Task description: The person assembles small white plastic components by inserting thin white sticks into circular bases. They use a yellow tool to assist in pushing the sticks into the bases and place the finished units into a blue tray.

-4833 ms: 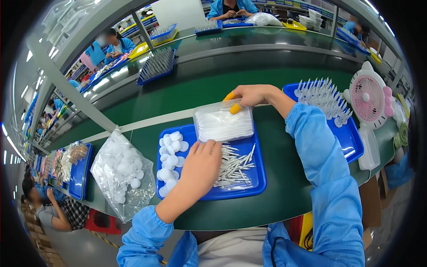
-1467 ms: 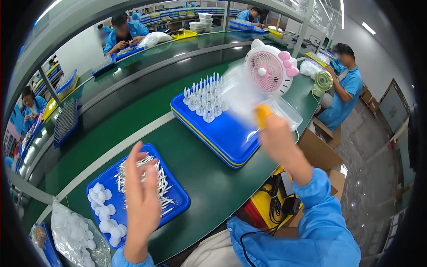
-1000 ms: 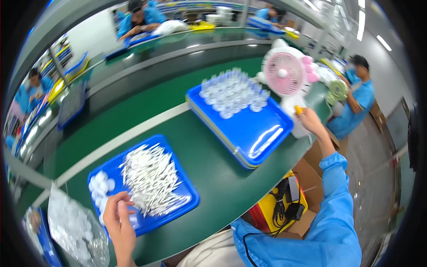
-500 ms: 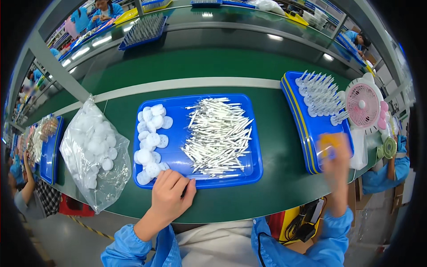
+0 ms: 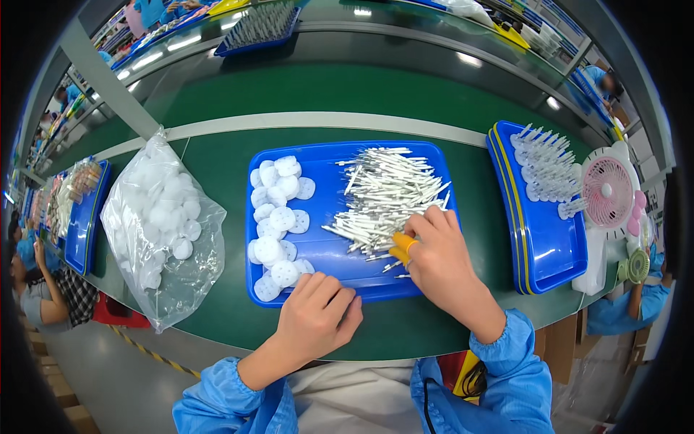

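1. The right hand point(image 5: 439, 253) is seen lying palm down on the near right part of the blue tray point(image 5: 329, 253), fingers curled loosely. An orange finger cot point(image 5: 401, 247) is worn on the thumb tip, which is pressed against the near edge of the pile of white sticks point(image 5: 383, 195). Whether a stick is actually pinched cannot be told, since the fingertips are hidden among them.

2. The left hand point(image 5: 316, 318) is rested at the tray's near rim, fingers bent and closed loosely, nothing visibly held; the nearest white round discs point(image 5: 278, 217) are just beyond the knuckles.

3. The sticks are judged to be very light, thin and stiff, probably smooth plastic, so they would slide and roll easily. A single one is best taken by thumb and forefinger near its middle or at a protruding end, drawn clear of the heap.

4. The pile's long axes are mostly laid from near left to far right, fanned somewhat; a few loose sticks beside the thumb lie at other angles.

5. The discs are judged light and slightly textured, best lifted by the edge.

6. Further out, a clear bag of white discs point(image 5: 163, 224) is set left of the tray, and a stacked blue tray holding upright assembled pieces point(image 5: 546, 173) is placed to the right, with a small pink fan point(image 5: 609, 192) beyond it.
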`<action>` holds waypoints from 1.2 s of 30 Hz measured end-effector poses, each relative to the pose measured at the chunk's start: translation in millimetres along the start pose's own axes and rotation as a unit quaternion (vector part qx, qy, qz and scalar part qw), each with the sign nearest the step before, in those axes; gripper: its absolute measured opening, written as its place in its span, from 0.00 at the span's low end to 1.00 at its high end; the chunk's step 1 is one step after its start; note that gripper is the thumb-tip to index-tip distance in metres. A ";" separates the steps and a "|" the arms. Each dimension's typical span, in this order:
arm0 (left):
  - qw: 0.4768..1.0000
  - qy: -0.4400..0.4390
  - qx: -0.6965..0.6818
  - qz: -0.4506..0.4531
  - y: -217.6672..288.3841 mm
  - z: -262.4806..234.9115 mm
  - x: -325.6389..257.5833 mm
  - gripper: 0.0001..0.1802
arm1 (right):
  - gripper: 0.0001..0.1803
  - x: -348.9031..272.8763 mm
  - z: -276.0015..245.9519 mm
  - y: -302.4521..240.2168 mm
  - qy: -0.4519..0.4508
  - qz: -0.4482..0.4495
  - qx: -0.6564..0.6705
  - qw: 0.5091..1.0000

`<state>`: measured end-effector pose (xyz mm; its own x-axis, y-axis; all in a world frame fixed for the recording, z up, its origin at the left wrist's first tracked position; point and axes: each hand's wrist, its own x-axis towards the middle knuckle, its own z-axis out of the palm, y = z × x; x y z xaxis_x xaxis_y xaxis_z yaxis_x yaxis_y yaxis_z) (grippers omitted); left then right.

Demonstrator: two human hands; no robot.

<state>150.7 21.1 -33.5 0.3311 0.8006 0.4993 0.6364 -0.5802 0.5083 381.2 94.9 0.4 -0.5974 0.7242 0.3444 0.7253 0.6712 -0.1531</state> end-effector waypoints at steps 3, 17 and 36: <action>1.000 0.001 -0.011 0.001 -0.3 -2.4 -0.1 0.09 | 0.04 13.4 9.9 8.9 0.020 0.005 -0.019 1.000; 0.966 -0.119 0.136 -0.183 -3.2 -81.4 17.2 0.17 | 0.21 -21.1 4.8 -23.5 0.015 0.087 0.286 0.954; 0.980 -0.004 0.014 -0.198 -5.0 -61.4 28.8 0.12 | 0.25 -31.0 19.6 -35.1 -0.009 0.118 0.293 0.949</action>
<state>114.3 38.0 21.4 0.0601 0.9636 0.2606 0.7348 -0.2194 0.6418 367.6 52.0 -23.0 -0.4523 0.8639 0.2218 0.5271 0.4595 -0.7149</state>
